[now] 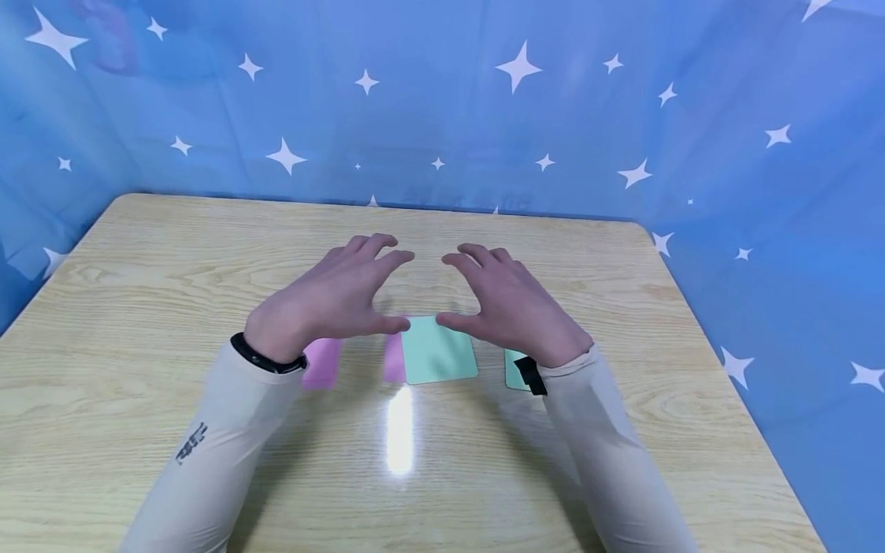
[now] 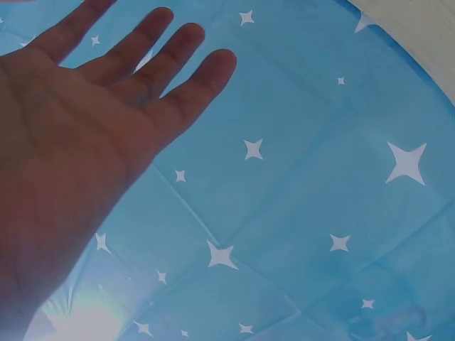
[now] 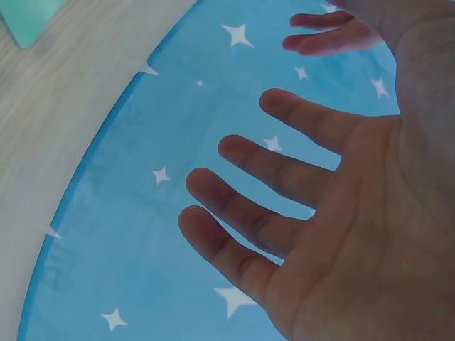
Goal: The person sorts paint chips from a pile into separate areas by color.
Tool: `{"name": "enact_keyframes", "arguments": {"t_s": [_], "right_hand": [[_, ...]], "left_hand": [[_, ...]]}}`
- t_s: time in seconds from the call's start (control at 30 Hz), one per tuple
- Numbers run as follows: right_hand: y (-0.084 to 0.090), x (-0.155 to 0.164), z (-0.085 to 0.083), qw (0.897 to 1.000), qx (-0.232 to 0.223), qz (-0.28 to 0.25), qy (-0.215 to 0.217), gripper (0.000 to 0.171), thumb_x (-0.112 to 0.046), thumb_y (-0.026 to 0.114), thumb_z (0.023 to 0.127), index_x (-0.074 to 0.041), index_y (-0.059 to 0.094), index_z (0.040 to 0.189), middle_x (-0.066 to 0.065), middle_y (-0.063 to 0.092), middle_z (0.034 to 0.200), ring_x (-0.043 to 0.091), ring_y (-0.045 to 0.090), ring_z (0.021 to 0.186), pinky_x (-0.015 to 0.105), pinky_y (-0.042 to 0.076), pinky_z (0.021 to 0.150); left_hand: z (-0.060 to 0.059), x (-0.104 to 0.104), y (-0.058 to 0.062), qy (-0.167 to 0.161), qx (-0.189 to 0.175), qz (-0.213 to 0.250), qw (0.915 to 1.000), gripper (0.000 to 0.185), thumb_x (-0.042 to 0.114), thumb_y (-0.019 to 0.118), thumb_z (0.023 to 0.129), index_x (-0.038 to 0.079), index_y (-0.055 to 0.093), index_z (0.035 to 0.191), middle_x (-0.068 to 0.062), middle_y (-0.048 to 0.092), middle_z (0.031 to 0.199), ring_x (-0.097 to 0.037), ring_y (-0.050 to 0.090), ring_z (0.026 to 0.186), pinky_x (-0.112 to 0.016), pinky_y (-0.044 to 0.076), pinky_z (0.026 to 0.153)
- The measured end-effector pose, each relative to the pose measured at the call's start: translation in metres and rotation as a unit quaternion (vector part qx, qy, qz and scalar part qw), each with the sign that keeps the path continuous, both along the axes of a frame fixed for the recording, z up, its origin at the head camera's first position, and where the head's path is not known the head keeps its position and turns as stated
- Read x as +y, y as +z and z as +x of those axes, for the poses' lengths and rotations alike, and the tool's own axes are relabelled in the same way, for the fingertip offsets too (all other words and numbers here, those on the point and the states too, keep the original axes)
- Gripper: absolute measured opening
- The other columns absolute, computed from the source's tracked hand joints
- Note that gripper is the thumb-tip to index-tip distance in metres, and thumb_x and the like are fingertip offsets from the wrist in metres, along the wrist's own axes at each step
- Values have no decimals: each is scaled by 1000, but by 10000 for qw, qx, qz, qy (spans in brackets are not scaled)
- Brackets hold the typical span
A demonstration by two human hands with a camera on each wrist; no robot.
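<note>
Both hands hover above the table, palms turned toward each other and a gap between them. The left hand (image 1: 335,292) has its fingers spread and slightly bent, with nothing held; its palm (image 2: 64,142) fills the left of the left wrist view. Likewise the right hand (image 1: 510,299) is spread and holds nothing, its fingers (image 3: 277,170) apart in the right wrist view. Below and between them lies a mint green sheet (image 1: 439,352), overlapping a pink sheet (image 1: 394,361). Another pink sheet (image 1: 322,364) is partly hidden under the left hand, and another green sheet (image 1: 515,372) under the right wrist.
The sheets lie on a light wood-grain table (image 1: 173,307) with rounded far corners. Behind and to the sides hangs a blue curtain (image 1: 442,100) with white stars. A bright light reflection (image 1: 399,430) shows on the tabletop near the sheets.
</note>
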State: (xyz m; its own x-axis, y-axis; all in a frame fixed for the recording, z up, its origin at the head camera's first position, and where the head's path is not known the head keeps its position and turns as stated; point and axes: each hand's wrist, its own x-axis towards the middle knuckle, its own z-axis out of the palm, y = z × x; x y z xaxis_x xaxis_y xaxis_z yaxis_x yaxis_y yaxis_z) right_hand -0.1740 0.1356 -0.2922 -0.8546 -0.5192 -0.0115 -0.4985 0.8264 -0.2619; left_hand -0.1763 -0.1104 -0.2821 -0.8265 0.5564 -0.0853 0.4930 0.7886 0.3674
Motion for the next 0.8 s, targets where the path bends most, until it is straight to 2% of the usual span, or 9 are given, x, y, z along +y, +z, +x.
{"name": "enact_keyframes", "arguments": {"t_s": [0.17,0.4,0.63,0.73,0.8], "right_hand": [[-3,0,-2,9998,-130,171,44,78,-49,76,89,-12,47,151,13,43,156,40,46,136,58,37,114],[-14,-2,-4,9981,-331,317,410,76,-51,77,87,-15,51,149,7,48,153,34,45,139,56,37,113],[-30,-6,-6,9924,-1019,557,415,82,-53,77,85,-14,49,152,7,44,157,33,39,145,57,32,118],[-38,-9,-8,9889,-1232,695,459,89,-54,79,83,-12,46,154,8,41,160,34,36,147,57,31,119],[-42,-11,-8,9874,-1272,800,501,92,-54,82,80,-12,45,153,9,41,159,35,38,145,56,35,116]], "left_hand": [[1,1,-6,14,-1,14,10000,86,41,80,86,10,41,156,-17,33,161,-37,34,146,-59,30,118],[1,9,-22,-66,-167,-200,9996,83,40,80,87,8,43,154,-17,39,158,-39,42,142,-60,36,115],[3,24,-42,-192,-429,-773,9959,87,47,79,86,10,41,156,-16,35,160,-37,37,146,-59,37,114],[6,28,-51,-233,-454,-831,9952,88,47,80,84,8,43,154,-18,38,158,-38,39,144,-59,41,111],[7,31,-56,-276,-410,-822,9954,88,47,81,83,5,45,151,-19,42,154,-38,43,140,-57,45,107]]}}
